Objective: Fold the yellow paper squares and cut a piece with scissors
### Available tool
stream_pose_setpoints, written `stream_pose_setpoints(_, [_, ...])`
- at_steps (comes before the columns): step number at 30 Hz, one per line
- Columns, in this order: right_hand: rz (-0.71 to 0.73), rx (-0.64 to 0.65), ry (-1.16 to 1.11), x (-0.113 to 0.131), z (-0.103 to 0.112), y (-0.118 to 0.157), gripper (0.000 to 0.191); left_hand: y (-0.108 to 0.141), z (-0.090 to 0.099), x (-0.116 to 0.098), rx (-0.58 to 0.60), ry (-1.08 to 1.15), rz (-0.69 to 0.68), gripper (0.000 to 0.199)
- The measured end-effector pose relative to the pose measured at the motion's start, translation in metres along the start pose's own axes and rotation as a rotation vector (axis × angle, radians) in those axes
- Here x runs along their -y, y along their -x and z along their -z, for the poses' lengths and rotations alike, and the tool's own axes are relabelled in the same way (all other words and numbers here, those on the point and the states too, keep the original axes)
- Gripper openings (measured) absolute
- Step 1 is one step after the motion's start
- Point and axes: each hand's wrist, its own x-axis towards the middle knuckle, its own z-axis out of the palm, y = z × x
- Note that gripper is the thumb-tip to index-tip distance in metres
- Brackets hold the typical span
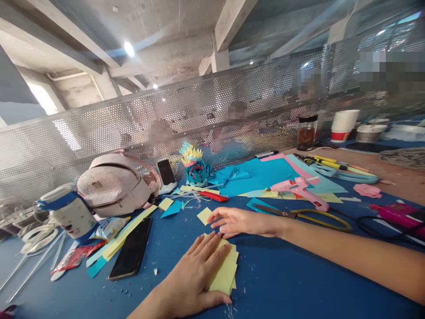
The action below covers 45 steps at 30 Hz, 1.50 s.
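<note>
Nearest the camera, the left hand lies palm down, fingers together and thumb out, pressing a loose stack of yellow paper pieces onto the blue table. Beyond it the right hand curves slightly, fingers a little bent, reaching by a small yellow square; whether it grips the square I can't tell. Bare tabletop opens right of the stack, with the black phone to its left and the scissors beyond the right forearm.
</note>
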Motion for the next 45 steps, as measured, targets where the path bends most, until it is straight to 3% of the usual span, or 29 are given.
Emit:
stream_pose_setpoints(9, [-0.048,0.001,-0.142,0.014,0.008,0.005,0.034,0.0,-0.002,0.001,0.009,-0.006,0.013,0.074])
stream_pose_setpoints(14, [-0.164,0.179,-0.359,0.013,0.013,0.004,0.031,-0.001,-0.003,0.003,-0.01,-0.005,0.029,0.071])
stream_pose_setpoints(21, [-0.122,0.15,-0.527,-0.005,0.003,-0.004,0.026,-0.001,-0.007,0.007,-0.003,-0.029,0.039,0.072])
stream_pose_setpoints(26, [-0.11,0.173,-0.508,0.004,0.005,0.0,0.024,0.001,-0.007,0.008,-0.025,0.083,0.038,0.074])
stream_pose_setpoints(29, [-0.155,0.263,-0.52,0.013,0.011,0.004,0.023,0.001,-0.003,0.015,-0.131,0.305,0.11,0.064])
stream_pose_setpoints(31, [-0.195,0.327,-0.561,0.015,0.012,0.006,0.023,0.0,0.001,0.023,-0.265,0.459,0.239,0.051])
stream_pose_setpoints(34, [-0.252,0.369,-0.651,0.009,0.008,0.004,0.02,-0.002,0.005,0.037,-0.418,0.519,0.415,0.041])
stream_pose_setpoints(40, [-0.302,0.223,-0.844,-0.012,-0.001,-0.004,0.015,-0.002,-0.001,0.04,-0.372,0.126,0.505,0.023])
stream_pose_setpoints(45, [-0.285,0.124,-0.9,-0.018,-0.003,-0.007,0.013,-0.005,-0.004,0.029,-0.311,0.15,0.499,0.017])
